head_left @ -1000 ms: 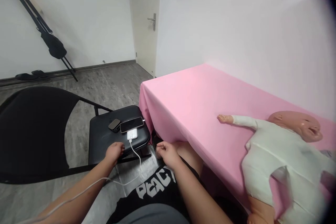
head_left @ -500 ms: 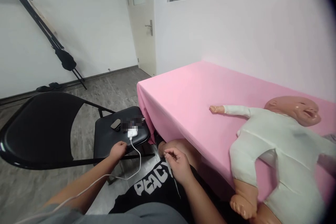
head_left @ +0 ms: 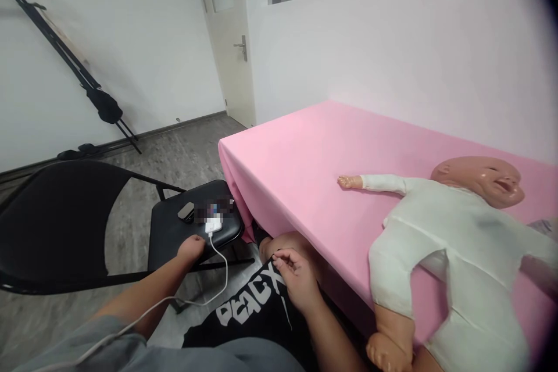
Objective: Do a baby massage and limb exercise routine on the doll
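My left hand (head_left: 192,248) is closed in a fist at the near edge of the black chair seat (head_left: 168,241). Whatever its curled fingers may hold is hidden. Over my lap, my right hand (head_left: 296,276) makes a pinch, thumb against forefinger, at the hem of the black shorts (head_left: 244,308) with white lettering. I cannot make out what lies between those fingertips. Just beyond my left fist, a white plug-like block (head_left: 213,225) sits on the seat with a white cable (head_left: 226,276) running back over my left forearm. Next to it is a small dark rounded case (head_left: 186,211).
A baby doll (head_left: 436,232) in a pale suit lies on its back on the pink-covered table (head_left: 279,157) at right. The chair's backrest (head_left: 52,221) stands at left. A black stand (head_left: 102,104) leans against the wall near a door (head_left: 233,70).
The view has shifted slightly, so the chair, table and doll sit a little further left. Both hands keep nearly the same pose and place.
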`<state>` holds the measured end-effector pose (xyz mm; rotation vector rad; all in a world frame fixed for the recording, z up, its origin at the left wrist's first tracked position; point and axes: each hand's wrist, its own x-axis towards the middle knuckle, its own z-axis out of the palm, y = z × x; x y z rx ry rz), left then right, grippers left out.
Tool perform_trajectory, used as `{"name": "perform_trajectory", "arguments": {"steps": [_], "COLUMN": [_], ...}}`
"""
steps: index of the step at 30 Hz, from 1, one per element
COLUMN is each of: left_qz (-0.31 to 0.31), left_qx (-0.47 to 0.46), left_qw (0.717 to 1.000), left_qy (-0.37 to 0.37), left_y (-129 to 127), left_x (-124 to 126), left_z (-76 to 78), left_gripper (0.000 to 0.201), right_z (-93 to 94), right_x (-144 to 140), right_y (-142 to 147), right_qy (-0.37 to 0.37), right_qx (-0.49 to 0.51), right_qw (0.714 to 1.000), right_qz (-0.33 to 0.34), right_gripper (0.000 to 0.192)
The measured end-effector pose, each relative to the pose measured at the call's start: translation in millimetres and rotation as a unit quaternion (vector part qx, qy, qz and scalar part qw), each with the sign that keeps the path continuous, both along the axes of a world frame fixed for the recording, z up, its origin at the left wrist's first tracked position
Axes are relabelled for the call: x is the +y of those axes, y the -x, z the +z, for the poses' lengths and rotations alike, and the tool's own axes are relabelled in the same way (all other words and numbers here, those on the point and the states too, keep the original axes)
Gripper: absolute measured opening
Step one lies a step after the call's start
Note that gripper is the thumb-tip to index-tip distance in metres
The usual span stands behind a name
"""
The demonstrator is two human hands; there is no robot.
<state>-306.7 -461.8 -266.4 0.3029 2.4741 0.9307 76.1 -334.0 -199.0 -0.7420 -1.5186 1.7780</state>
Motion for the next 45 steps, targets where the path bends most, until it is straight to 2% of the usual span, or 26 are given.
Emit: {"name": "perform_trajectory", "arguments": {"steps": [3, 6, 11, 15, 18, 25, 31, 40, 45], "left_qz": [-0.049, -0.091, -0.170, -0.265, -0.308, -0.309, -0.307, -0.322, -0.325], "left_qx": [0.069, 0.128, 0.196, 0.240, 0.235, 0.207, 0.193, 0.199, 0.209], "left_qw": [0.995, 0.984, 0.961, 0.913, 0.890, 0.889, 0.889, 0.884, 0.882], "left_qy": [0.057, 0.082, 0.098, 0.197, 0.239, 0.268, 0.277, 0.275, 0.271], "left_y": [7, 20, 50, 71, 81, 97, 107, 107, 101], "left_x": [5, 16, 51, 80, 97, 118, 123, 123, 122], "left_z": [7.5, 20.2, 42.3, 51.1, 51.4, 43.5, 37.3, 36.5, 40.3], "left_gripper": [0.012, 0.016, 0.059, 0.097, 0.109, 0.094, 0.094, 0.082, 0.084], "right_z": [0.5, 0.4, -0.2, 1.8, 3.4, 8.5, 12.6, 12.7, 10.6], "right_x": [1, 0, -1, 1, 3, 8, 7, 6, 5], "right_y": [2, 4, 4, 4, 6, 10, 15, 17, 16], "right_qy": [0.009, 0.014, 0.013, 0.018, 0.026, 0.047, 0.048, 0.031, 0.026], "right_qx": [0.011, 0.019, 0.014, 0.007, -0.004, -0.027, -0.036, -0.045, -0.044], "right_qw": [1.000, 1.000, 1.000, 1.000, 1.000, 0.998, 0.997, 0.998, 0.998], "right_qz": [0.001, 0.004, 0.007, -0.002, -0.007, -0.025, -0.040, -0.035, -0.032], "right_gripper": [0.038, 0.038, 0.039, 0.037, 0.036, 0.044, 0.047, 0.044, 0.042]}}
